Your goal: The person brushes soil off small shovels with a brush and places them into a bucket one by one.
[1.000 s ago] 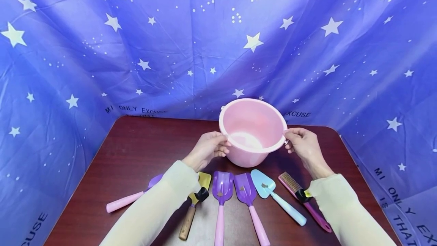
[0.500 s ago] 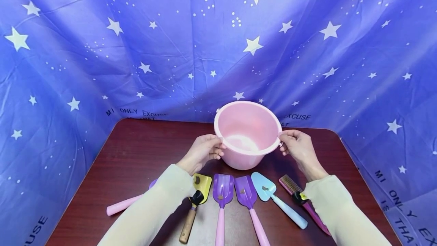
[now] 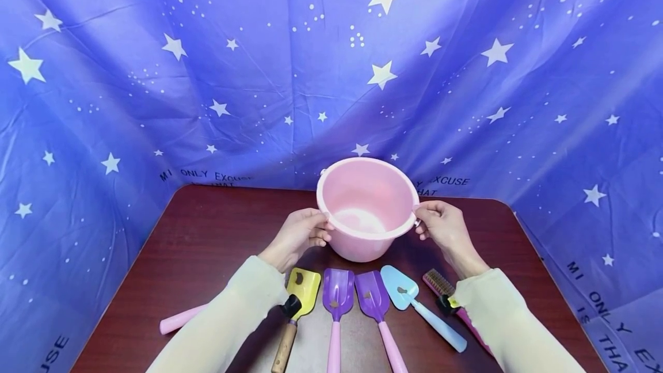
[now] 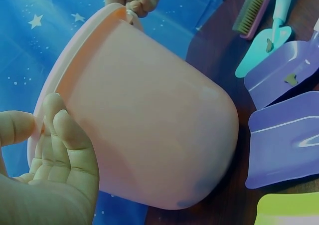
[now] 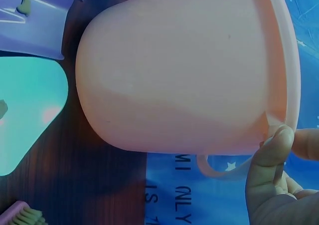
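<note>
A pink bucket (image 3: 362, 246) stands upright toward the back of the table, its open mouth tilted into my view and nothing seen inside. My left hand (image 3: 297, 235) pinches its rim at the near left, thumb on one side and fingers beneath. On the right, my right hand (image 3: 446, 232) pinches the rim beside the handle joint. A pink handle loop (image 5: 224, 172) hangs below the rim in the right wrist view. Whether the bucket's base touches the table cannot be made out.
Along the near side of the table (image 3: 217, 235) lie a yellow shovel (image 3: 304, 289), a purple shovel (image 3: 338, 289), another purple shovel (image 3: 373, 295), a light-blue trowel (image 3: 401, 286) and a pink brush (image 3: 439, 282). A pink handle (image 3: 181, 319) shows beside the left sleeve. Starry blue cloth (image 3: 290, 45) hangs behind.
Both hands have moved the bucket a little to the left, keeping their pinch on its rim. The whole view has also shifted slightly, with the table appearing lower.
</note>
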The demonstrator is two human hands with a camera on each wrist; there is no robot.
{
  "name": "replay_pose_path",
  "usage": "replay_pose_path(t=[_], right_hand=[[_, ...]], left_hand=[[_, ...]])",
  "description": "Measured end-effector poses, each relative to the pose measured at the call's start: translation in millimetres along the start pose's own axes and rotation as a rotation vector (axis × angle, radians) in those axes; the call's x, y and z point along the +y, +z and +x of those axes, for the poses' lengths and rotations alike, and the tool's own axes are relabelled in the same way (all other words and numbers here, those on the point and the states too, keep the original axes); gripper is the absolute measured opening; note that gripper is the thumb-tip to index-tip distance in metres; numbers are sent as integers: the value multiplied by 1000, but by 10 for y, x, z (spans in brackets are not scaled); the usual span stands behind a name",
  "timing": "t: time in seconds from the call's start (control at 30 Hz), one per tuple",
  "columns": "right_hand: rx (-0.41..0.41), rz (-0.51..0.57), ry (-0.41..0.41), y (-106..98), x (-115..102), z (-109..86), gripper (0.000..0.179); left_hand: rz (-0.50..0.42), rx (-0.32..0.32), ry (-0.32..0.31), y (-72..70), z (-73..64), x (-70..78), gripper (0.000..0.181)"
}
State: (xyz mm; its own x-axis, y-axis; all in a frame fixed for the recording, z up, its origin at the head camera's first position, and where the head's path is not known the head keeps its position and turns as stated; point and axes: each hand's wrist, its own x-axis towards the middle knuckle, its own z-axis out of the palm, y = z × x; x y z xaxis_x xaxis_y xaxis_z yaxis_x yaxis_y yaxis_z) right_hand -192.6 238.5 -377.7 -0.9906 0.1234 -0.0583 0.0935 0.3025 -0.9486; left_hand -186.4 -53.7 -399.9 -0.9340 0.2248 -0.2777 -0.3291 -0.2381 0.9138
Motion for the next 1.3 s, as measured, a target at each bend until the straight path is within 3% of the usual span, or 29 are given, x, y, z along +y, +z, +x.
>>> replay_pose_path(t=[0.9,1.3], right_hand=[[-17,59,28,230,-13,-102,27],[-27,108,42,294,-62,-159,34]], left_hand=[[9,5,40,-221,-131,13,15],[14,29,51,-286,-154,10,15]])
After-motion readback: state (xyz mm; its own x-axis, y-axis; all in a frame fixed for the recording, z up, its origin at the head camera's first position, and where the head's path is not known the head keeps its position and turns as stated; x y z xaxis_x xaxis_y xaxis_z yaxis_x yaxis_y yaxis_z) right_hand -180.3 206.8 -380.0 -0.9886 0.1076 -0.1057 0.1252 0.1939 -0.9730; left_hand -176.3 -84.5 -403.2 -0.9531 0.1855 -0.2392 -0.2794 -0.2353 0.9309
